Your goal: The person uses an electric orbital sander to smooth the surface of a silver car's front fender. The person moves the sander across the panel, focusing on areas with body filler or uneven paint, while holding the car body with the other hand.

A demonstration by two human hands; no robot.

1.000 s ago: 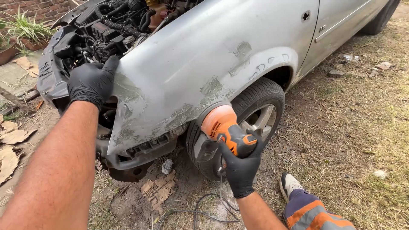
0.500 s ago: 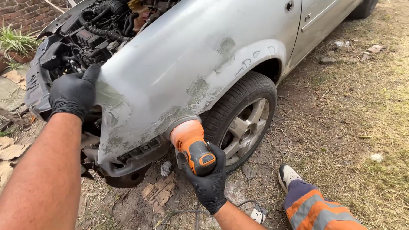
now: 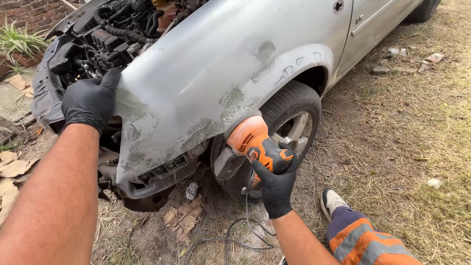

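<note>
A silver car stands with its hood off and its front fender [image 3: 206, 93] scuffed and sanded in patches. My left hand [image 3: 91, 100], in a black glove, presses on the front edge of that fender beside the exposed engine bay [image 3: 110, 32]. In a black glove too, my right hand [image 3: 277, 184] grips the handle of an orange and black power sander [image 3: 250, 142]. The sander's pad rests against the lower fender just ahead of the front wheel [image 3: 289, 132]. Its cord [image 3: 235, 230] trails down onto the ground.
Dry grass and dirt surround the car, with cardboard scraps [image 3: 181, 216] under the bumper and dead leaves [image 3: 12, 167] at left. My leg in orange and grey trousers and a white shoe [image 3: 336, 201] is at lower right. A brick wall [image 3: 29, 12] stands behind.
The sander moved down and left along the lower fender, then back right and up toward the wheel arch. My left hand stayed on the fender's front edge while the view shifted.
</note>
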